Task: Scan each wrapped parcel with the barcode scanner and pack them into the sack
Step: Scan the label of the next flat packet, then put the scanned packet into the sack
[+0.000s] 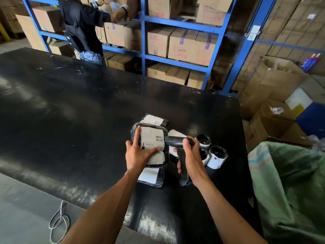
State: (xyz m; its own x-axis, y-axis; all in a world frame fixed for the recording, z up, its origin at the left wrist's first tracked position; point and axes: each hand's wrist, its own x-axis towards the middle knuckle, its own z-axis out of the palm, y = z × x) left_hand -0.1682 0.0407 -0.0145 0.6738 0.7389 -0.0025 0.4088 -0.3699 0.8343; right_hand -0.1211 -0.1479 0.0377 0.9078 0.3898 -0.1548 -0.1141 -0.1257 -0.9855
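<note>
Left hand (139, 154) grips black-wrapped parcel (151, 147) above surface (70, 111), label up. Right hand (190, 155) clasps barcode scanner (175, 143), nose toward label. Green sack (290, 182) at 3 o'clock (mouth open).

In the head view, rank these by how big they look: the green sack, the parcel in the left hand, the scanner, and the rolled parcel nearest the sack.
1. Green sack, clearly largest, though closest to the camera.
2. Held parcel.
3. Scanner and rolled parcel look too alike to rank; the right hand hides part of the scanner.
</note>
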